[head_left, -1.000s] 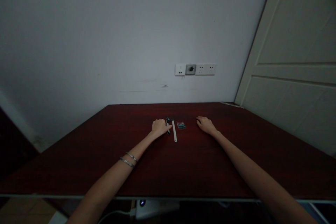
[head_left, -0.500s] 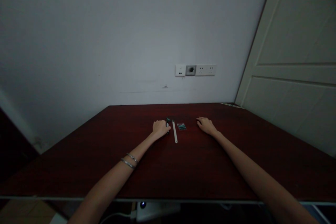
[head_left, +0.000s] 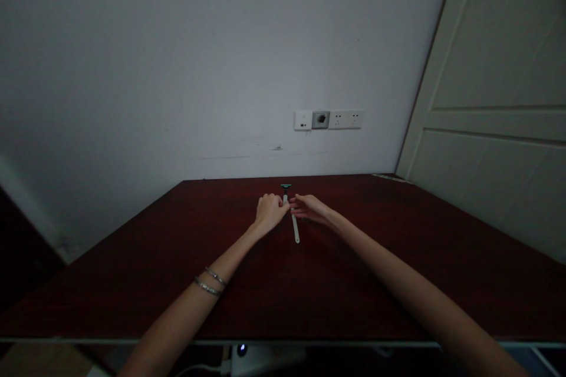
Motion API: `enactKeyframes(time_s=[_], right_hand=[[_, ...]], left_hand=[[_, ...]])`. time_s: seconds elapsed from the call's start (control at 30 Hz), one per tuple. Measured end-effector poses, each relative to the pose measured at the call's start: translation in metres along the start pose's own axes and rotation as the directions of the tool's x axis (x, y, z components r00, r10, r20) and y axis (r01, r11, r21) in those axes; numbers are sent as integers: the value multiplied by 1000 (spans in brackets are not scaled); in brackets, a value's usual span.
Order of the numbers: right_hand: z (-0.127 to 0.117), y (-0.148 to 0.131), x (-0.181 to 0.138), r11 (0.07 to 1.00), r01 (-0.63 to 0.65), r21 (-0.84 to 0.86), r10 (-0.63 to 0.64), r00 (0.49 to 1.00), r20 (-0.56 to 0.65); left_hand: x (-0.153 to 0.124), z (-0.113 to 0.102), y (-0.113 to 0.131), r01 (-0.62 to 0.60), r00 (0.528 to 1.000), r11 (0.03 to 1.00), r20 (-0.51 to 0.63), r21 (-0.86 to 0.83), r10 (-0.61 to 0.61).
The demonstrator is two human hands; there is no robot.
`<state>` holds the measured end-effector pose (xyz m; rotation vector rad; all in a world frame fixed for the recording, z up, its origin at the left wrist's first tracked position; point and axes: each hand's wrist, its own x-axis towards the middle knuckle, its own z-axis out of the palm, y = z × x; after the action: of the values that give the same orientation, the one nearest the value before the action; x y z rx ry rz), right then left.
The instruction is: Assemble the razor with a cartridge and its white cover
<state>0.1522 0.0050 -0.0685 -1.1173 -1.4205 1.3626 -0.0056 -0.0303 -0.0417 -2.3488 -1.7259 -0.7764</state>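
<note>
Razor [head_left: 285,198] with a T-shaped, dark greenish head and a pale, slim handle is standing out past the left hand [head_left: 270,211], near the middle of the table's far half; that hand is clasping the handle between thumb and curled fingers, head pointing toward the wall [head_left: 198,59]; the right hand [head_left: 312,207] is sitting just beside it, fingers loosely extended leftward and not closed; whether its fingertips are touching the razor, cannot tell; below them a flat, narrow white strip [head_left: 295,230] is lying lengthwise, its near end rounded and bearing a small dark hole, its far part disappearing behind the fingers; the table [head_left: 239,306] is showing a deep red-brown, faintly streaked surface; two silvery metal bangles [head_left: 210,283] are circling the left forearm; the wall is looking matte and scuffed, carrying smooth rectangular socket plates [head_left: 346,119].
</note>
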Motion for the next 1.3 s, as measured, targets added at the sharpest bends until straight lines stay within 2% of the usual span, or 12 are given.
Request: enactKeyframes(time_s=[0.13,0.37,0.57,0.67,0.73,0.8,0.83,0.93,0.97,1.03,1.17,1.3], right_hand=[[17,-2,-7,970,-38,242,26,998,55],[20,1,-13,847,-2,531,-21,999,38],[20,-4,-20,815,49,577,-35,999,-35],[22,-8,-24,829,58,556,-21,997,-74],[24,-10,-27,839,56,541,-10,996,-87],[26,-12,-29,843,56,535,-3,995,-99],[27,-12,-30,843,56,535,1,994,-105],[32,-10,-30,844,54,534,18,992,-127],[33,-9,-30,845,52,533,22,991,-132],[35,-7,-29,849,61,524,18,990,-143],[38,-4,-30,860,101,500,-15,985,-173],[44,-3,-33,862,75,501,-1,989,-147]], left_hand=[[-6,-3,8,-43,999,999,2,-27,43],[-9,-2,16,-77,997,997,19,-29,77],[-9,0,11,-88,993,995,80,-53,93],[-2,-1,0,-10,994,991,103,-132,24],[8,-2,-8,75,995,956,88,-283,-52],[20,-2,-16,191,981,828,91,-527,-169],[26,-2,-19,262,962,702,126,-662,-241],[43,1,-24,339,939,583,222,-738,-263],[47,3,-24,363,931,555,264,-748,-253],[53,8,-22,472,881,381,419,-795,-218],[55,21,-16,688,709,-199,705,-698,-23],[53,34,-13,681,695,-403,714,-612,89]])
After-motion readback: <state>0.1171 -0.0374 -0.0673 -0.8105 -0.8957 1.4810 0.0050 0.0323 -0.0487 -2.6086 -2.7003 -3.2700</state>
